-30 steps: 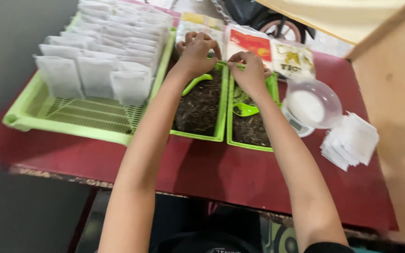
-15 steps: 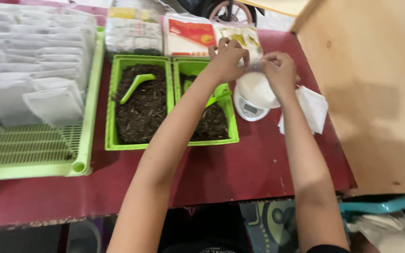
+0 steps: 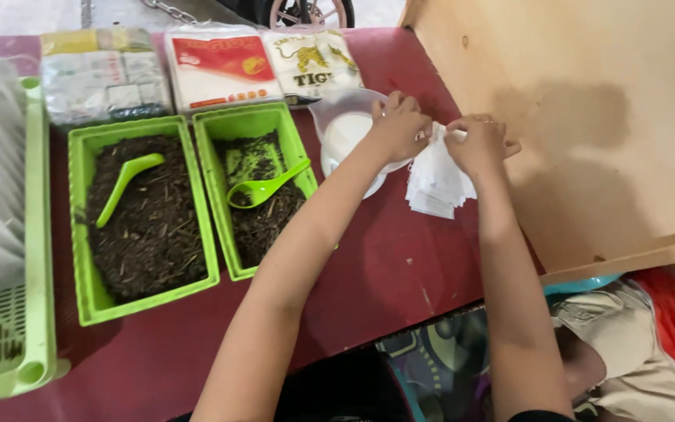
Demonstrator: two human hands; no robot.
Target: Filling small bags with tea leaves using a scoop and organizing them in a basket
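Note:
Both my hands meet at the table's right edge, over a stack of small white paper bags (image 3: 433, 187). My left hand (image 3: 398, 125) and my right hand (image 3: 480, 145) pinch the top white bag between their fingertips. Just left of my left hand a clear plastic bowl (image 3: 340, 125) with white inside sits on a small scale, partly hidden by my forearm. Two green trays of dark dried leaves lie further left, the near one (image 3: 214, 195) with a green scoop (image 3: 263, 187), the far one (image 3: 76, 205) with another scoop (image 3: 124, 187).
Printed packets (image 3: 224, 69) lie along the back of the red table (image 3: 384, 266). A large green slotted tray (image 3: 41, 234) with several white filled bags is at the left edge. A bare wooden panel (image 3: 587, 117) stands close on the right.
My view and both hands have shifted right, from above the leaf trays, past the bowl on the scale, to the stack of white bags, where they pinch the top bag.

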